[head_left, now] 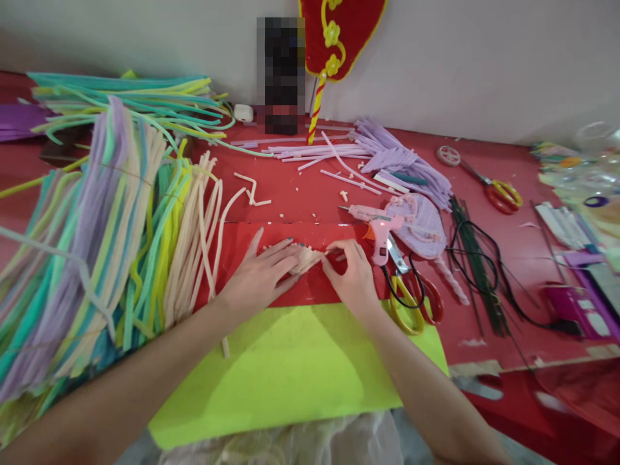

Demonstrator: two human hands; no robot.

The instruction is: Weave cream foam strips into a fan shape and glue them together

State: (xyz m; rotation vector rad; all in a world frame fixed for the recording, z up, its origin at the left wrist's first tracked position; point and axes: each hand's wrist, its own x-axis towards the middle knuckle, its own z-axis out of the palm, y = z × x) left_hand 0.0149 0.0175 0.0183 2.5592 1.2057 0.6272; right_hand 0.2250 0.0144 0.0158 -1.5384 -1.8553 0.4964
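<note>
A small cream piece made of pipe cleaners (pixel 306 259) lies on the red sheet (pixel 305 294) in front of me. My left hand (pixel 261 271) rests over its left part, fingers stretched out and lying flat, hiding some of it. At the right end of the piece, the thumb and index finger of my right hand (pixel 352 271) are pinched together on its tip. Left of my left hand lie loose cream pipe cleaners (pixel 186 258). A pink hot glue gun (pixel 382 226) lies just right of my right hand, beside scissors with yellow and red handles (pixel 407 310).
Bundles of coloured pipe cleaners (pixel 92 226) fill the left side. Lilac pipe cleaners (pixel 402 158) and a lilac braided piece (pixel 419 226) lie right of centre. Farther right are more scissors (pixel 504 196), dark green stems (pixel 479 271) and a black cable (pixel 513 290). A lime-green sheet (pixel 290 374) lies nearest me.
</note>
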